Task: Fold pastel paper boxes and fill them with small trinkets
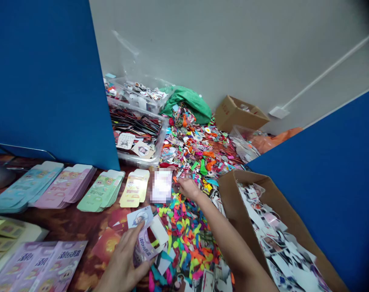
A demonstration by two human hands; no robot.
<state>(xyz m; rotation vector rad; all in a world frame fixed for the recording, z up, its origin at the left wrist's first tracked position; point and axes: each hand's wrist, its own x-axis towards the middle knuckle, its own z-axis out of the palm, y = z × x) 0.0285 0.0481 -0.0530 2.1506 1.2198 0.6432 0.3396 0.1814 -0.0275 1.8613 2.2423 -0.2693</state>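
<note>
My left hand [123, 259] is closed round a small purple paper packet [144, 245] with a picture card [140, 217] and a white flap [158, 231] sticking out of its top. My right hand [188, 188] is stretched far forward over a heap of small colourful trinkets [196, 154], fingers curled down onto the pile beside a blurred white card [161, 184]; what it grips is hidden. Bright balloons [187, 235] lie under my right forearm.
Fanned stacks of flat packets in blue [26, 186], pink [65, 186], green [102, 190] and yellow [135, 188] lie at left. Clear bins of cards [138, 138] stand behind. A cardboard box of photo cards [272, 227] is at right; blue partitions [50, 81] flank both sides.
</note>
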